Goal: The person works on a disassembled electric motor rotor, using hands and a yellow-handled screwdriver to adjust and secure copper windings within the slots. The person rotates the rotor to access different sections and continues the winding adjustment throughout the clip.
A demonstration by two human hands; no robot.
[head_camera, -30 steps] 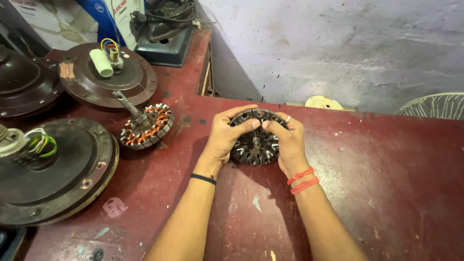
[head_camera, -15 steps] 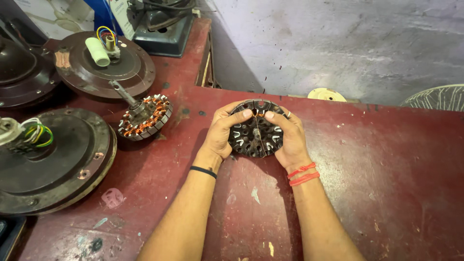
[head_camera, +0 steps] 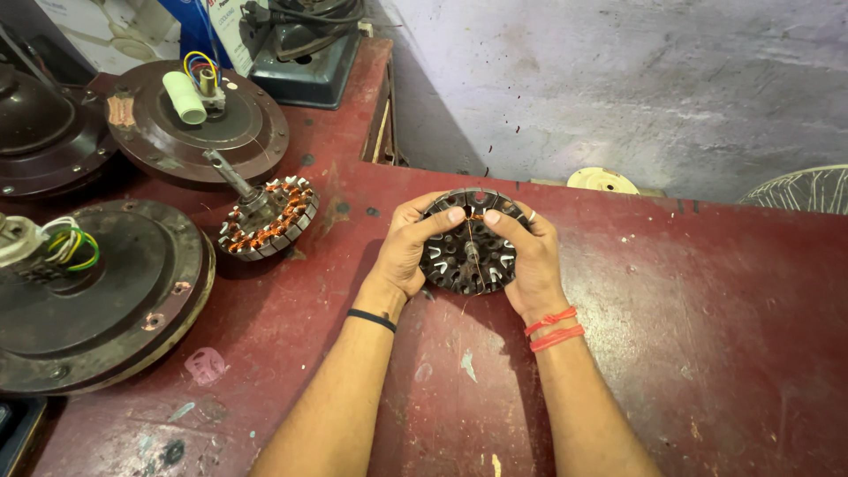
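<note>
At the centre of the frame both hands cup a bare stator core point(head_camera: 466, 252), a dark slotted metal disc tilted up off the red worktable point(head_camera: 707, 336). The left hand point(head_camera: 408, 250) is closed around the core's left rim, its thumb laid over the top face. The right hand point(head_camera: 528, 256) is closed around the right rim, thumb tip meeting the left thumb near the upper middle of the disc. A thin copper wire point(head_camera: 474, 256) runs down across the core's face between the thumbs. A black band sits on the left wrist, red threads on the right.

No open container shows its contents. At left, just beside the left forearm's side of the table, a wound stator point(head_camera: 268, 217) with copper coils lies on its shaft, apart from the hands. Beyond it, in the upper left, a brown fan motor housing point(head_camera: 199, 124) carries a pale green capacitor point(head_camera: 186, 97) and coloured leads. A larger dark motor cover point(head_camera: 97, 296) fills the left edge, with wires on its hub. A grey-green machine base point(head_camera: 305, 71) stands at the top. A grey wall fills the upper right, with a cream disc point(head_camera: 602, 180) against its foot.
</note>
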